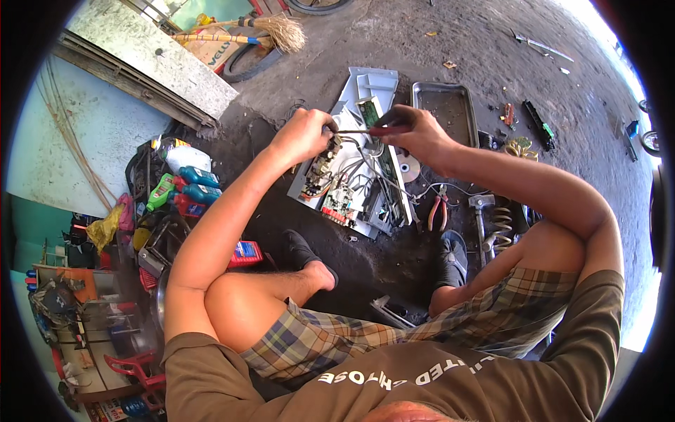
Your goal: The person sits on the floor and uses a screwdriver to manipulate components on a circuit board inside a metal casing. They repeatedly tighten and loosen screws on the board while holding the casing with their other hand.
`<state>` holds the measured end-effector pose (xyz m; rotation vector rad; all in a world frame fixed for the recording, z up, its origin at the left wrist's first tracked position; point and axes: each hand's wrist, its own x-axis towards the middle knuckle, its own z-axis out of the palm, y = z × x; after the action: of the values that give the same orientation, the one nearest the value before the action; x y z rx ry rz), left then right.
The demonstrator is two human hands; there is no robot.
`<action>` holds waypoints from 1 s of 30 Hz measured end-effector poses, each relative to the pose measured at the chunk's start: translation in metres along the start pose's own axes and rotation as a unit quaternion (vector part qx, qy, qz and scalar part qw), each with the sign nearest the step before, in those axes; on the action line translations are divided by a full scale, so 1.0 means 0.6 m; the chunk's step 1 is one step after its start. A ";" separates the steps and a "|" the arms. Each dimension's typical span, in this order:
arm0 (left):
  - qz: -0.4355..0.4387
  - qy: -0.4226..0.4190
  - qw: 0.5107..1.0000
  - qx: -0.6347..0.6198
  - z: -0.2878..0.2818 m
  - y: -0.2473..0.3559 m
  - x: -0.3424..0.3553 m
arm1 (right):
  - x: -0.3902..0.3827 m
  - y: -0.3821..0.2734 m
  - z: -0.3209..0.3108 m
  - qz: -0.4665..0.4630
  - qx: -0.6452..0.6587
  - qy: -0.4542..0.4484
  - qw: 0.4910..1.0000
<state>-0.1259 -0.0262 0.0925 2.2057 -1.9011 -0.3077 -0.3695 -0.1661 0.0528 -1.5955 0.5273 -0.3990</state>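
Note:
A screwdriver (pixel 389 131) with a dark red handle lies level above an opened machine, its shaft pointing left. My right hand (pixel 420 139) is closed around the handle. The shaft's far end meets the bent fingers of my left hand (pixel 301 135), which are closed; whether they grip the tip or a small part is hidden. Below, the machine's pale casing (pixel 368 77) rests on the ground. On it are a circuit board (pixel 338 204) with red connectors, a bundle of grey wires (pixel 357 176) and a long green board (pixel 386 158).
Red-handled pliers (pixel 439 211), a hammer (pixel 482 211) and a coil spring (pixel 500 228) lie right of the casing. A metal tray (pixel 467 88) and a disc (pixel 408 167) are beyond. Bottles (pixel 198 184) crowd the left; a red container (pixel 245 252) stands by my left foot.

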 end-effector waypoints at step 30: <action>0.005 -0.025 1.000 -0.013 -0.014 0.000 0.002 | 0.001 -0.014 -0.003 0.189 0.055 -0.041 0.980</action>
<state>-0.1233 -0.0270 0.1007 2.1908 -1.9224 -0.3870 -0.3689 -0.1674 0.0613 -1.3613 0.7170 -0.0732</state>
